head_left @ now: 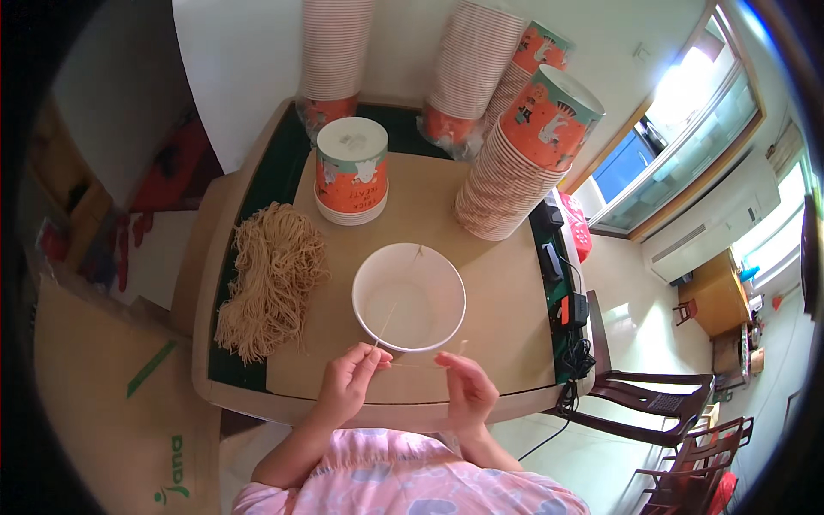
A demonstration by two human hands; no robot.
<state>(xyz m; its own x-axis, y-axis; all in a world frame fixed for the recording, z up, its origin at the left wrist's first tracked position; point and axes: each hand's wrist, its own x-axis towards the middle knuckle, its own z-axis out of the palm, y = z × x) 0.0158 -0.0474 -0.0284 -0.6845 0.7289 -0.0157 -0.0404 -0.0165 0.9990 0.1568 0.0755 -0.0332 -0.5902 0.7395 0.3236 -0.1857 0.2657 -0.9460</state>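
Observation:
At the table's near edge, my left hand (350, 379) pinches a thin beige string, one end of which sticks up over the bucket's near rim. The string runs across to my right hand (469, 388), whose fingers are closed on it; a short end stands up above them. Just beyond both hands, a white paper bucket (446, 300) sits with its open mouth toward me. A bit of string shows at its far rim. To the left lies a loose pile of beige strings (273, 283).
Orange and green printed paper buckets (352, 189) stand upside down in a short stack behind the white one. Taller stacks (519, 163) rise at the right and back. Black power adapters and cables (577, 356) line the table's right edge. Dark wooden chairs (652, 399) stand at right.

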